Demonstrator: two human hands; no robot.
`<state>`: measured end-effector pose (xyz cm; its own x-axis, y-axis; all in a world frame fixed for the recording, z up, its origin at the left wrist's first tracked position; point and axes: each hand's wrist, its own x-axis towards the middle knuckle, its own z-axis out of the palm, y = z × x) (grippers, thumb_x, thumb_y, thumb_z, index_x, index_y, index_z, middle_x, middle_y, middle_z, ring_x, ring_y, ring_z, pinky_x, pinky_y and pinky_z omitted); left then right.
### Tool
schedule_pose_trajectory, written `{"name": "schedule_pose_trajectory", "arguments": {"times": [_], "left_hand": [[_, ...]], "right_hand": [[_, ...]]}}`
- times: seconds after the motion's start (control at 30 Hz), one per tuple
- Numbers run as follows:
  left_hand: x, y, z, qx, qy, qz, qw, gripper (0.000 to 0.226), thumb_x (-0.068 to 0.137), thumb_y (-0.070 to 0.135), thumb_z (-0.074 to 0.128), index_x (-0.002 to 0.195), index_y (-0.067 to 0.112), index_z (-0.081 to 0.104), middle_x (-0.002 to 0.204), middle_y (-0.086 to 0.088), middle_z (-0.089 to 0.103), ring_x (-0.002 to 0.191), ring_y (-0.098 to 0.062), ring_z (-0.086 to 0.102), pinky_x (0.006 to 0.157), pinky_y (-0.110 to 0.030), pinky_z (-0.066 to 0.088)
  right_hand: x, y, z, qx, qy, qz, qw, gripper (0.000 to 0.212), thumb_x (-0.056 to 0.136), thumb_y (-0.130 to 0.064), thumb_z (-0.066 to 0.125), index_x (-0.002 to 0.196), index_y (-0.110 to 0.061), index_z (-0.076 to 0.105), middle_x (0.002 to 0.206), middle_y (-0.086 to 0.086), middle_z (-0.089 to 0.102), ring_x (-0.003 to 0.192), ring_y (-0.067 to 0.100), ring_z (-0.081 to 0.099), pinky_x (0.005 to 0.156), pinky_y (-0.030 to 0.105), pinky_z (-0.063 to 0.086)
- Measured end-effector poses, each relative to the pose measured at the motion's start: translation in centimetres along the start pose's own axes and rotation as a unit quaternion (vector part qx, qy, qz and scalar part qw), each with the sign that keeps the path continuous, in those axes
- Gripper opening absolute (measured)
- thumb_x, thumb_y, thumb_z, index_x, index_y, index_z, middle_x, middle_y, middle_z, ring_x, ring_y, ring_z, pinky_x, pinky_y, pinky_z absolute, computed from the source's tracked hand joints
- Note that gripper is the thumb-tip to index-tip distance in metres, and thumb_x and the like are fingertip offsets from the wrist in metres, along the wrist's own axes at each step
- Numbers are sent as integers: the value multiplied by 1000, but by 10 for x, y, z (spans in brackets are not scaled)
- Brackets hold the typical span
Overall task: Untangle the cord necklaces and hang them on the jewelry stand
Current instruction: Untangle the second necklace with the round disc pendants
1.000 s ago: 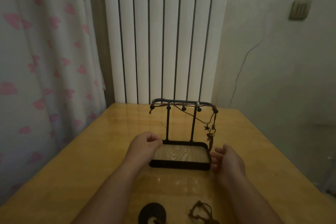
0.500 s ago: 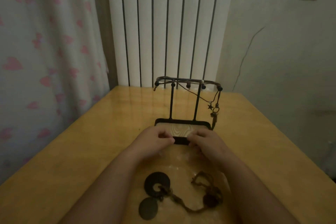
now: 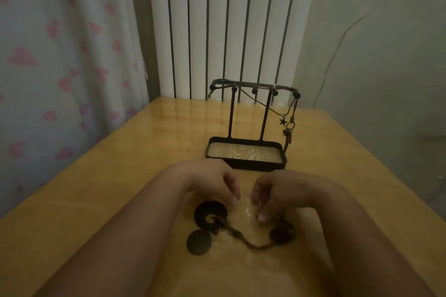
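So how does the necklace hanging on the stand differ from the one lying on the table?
The thin brown cord necklace on the black metal stand hangs draped over the top bar, carrying a small star charm. The thicker brown cord necklace on the wooden table lies flat and bunched, carrying large dark discs. Both are brown cord.

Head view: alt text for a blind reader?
A bare left hand and right hand hover over tangled brown cord necklaces with dark disc pendants on a glossy yellow wooden table. Behind stands a black metal jewelry stand with a star-charm cord necklace already hung.
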<state>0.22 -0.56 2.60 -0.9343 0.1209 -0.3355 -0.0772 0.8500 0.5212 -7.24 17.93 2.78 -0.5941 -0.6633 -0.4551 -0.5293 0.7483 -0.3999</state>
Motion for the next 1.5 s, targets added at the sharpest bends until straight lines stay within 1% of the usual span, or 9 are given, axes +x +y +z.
{"name": "schedule_pose_trajectory", "arguments": {"times": [0.17,0.3,0.47,0.63,0.83,1.07,1.23,1.37,1.5], "left_hand": [[-4,-5,8,47,-53,-1,997,26,76,45,79,92,55,61,120,16,52,112,-11,50,99,-38,46],[-11,-1,7,59,-70,2,996,39,73,49,81,105,52,59,125,17,48,115,-10,47,102,-40,44],[-10,10,11,106,-97,12,990,45,71,45,83,106,45,55,119,17,47,110,-9,46,95,-35,47],[-3,6,15,71,-31,14,997,22,76,37,81,90,38,64,108,14,56,100,-8,53,85,-30,49],[3,-10,14,53,68,4,996,8,85,31,75,84,34,67,95,14,63,90,-4,58,71,-19,42],[-12,-26,-1,59,18,-64,996,13,85,24,75,80,34,68,96,12,68,92,-5,62,81,-25,51],[-10,-20,2,-55,113,-27,992,13,86,42,71,98,41,67,102,17,65,97,0,60,80,-22,48],[6,-5,16,-181,230,9,956,26,96,35,60,122,36,62,113,16,63,108,-2,56,93,-27,48],[12,3,28,-265,262,26,928,13,96,38,59,100,36,72,95,15,69,94,-3,61,81,-28,48]], "right_hand": [[0,2,1,-17,16,2,1000,32,78,-20,80,106,-26,67,98,-9,64,92,11,59,79,26,50],[3,4,1,-5,54,1,999,19,81,-16,76,95,-27,70,91,-11,65,85,7,58,71,22,47],[9,5,1,-8,91,-1,996,18,84,-17,74,96,-29,71,95,-9,67,89,7,61,83,26,55],[12,6,0,43,163,-20,985,16,90,-18,67,101,-29,70,95,-11,64,89,5,60,72,18,49],[11,7,-2,162,253,-44,953,8,94,-16,62,95,-23,65,95,-4,69,84,11,66,66,24,57],[10,6,-2,312,290,-58,903,6,95,-11,60,98,-15,63,87,6,73,67,12,70,54,21,55],[13,0,0,393,314,-74,861,8,94,-6,60,100,-10,63,86,10,73,60,10,67,54,23,56],[14,-7,5,448,313,-105,831,9,94,-2,59,102,-6,62,85,12,72,63,13,67,56,24,57],[14,-10,8,444,321,-129,827,9,93,-3,61,100,-8,62,85,13,73,65,15,68,57,23,56]]}}
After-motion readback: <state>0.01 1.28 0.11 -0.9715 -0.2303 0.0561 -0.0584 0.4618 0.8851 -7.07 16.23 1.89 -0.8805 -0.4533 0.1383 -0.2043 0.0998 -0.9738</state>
